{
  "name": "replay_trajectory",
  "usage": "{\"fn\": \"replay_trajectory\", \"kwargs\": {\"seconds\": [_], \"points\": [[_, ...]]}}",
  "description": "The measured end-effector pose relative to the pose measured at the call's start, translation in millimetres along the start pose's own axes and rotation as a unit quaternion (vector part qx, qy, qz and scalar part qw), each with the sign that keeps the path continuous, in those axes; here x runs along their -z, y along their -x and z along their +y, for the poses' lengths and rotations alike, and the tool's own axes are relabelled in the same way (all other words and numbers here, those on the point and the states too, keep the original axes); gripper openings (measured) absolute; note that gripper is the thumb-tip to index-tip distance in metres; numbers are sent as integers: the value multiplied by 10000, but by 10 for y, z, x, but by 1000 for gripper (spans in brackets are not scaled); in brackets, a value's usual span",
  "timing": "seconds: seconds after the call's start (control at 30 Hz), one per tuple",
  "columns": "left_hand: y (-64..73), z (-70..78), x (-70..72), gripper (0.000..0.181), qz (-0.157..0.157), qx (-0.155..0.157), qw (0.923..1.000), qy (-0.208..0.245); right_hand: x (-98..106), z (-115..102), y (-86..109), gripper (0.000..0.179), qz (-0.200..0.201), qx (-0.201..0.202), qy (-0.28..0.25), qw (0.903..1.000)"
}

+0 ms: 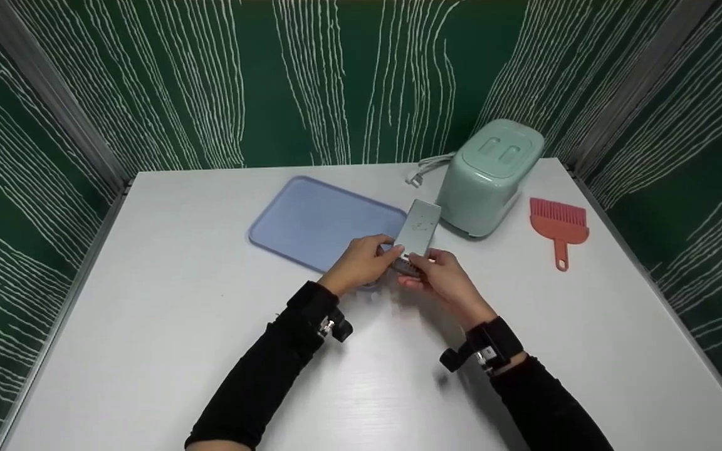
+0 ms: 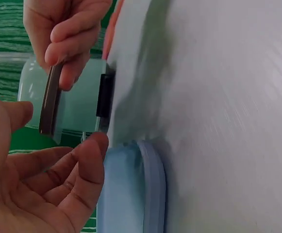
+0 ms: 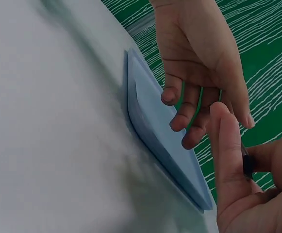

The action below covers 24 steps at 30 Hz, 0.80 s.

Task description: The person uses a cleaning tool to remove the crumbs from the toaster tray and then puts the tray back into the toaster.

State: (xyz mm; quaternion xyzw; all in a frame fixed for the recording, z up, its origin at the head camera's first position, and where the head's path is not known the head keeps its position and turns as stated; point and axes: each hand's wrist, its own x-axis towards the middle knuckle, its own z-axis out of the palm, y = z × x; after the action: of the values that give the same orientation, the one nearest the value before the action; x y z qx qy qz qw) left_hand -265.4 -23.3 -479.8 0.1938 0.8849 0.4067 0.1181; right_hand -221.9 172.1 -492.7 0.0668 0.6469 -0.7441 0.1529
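My right hand (image 1: 449,282) pinches the near end of a flat silver crumb tray (image 1: 419,219) with dark specks on its top. Seen from the left wrist, the crumb tray (image 2: 50,104) is edge-on, a thin slab gripped by the right fingers. My left hand (image 1: 361,260) is at the crumb tray's left side in the head view. Both wrist views show the left hand (image 2: 53,179) with loosely bent fingers spread around the tray's far end, holding nothing. In the right wrist view, only a small dark end of the crumb tray shows between the right thumb and fingers.
A blue serving tray (image 1: 323,216) lies on the white table, partly behind the left hand. A mint-green toaster (image 1: 480,181) stands at the back right, its cord (image 1: 427,166) behind it. To its right lies a red-orange brush (image 1: 559,228). Green walls enclose the table.
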Motion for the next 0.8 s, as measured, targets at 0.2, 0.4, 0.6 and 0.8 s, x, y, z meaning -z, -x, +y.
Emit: {"fn": "replay_trajectory", "kwargs": {"seconds": [0.2, 0.4, 0.6, 0.8], "points": [[20, 28, 19, 48, 60, 321, 9971, 694, -198, -95, -72, 33, 56, 78, 137, 9999], [30, 15, 49, 35, 94, 719, 9820, 1743, -310, -91, -139, 23, 232, 169, 405, 9988], [31, -39, 68, 41, 267, 710, 9660, 2473, -403, -106, -174, 28, 619, 289, 760, 9948], [72, -83, 100, 31, 385, 722, 9261, 3683, -493, -120, -196, 30, 670, 311, 665, 9950]]}}
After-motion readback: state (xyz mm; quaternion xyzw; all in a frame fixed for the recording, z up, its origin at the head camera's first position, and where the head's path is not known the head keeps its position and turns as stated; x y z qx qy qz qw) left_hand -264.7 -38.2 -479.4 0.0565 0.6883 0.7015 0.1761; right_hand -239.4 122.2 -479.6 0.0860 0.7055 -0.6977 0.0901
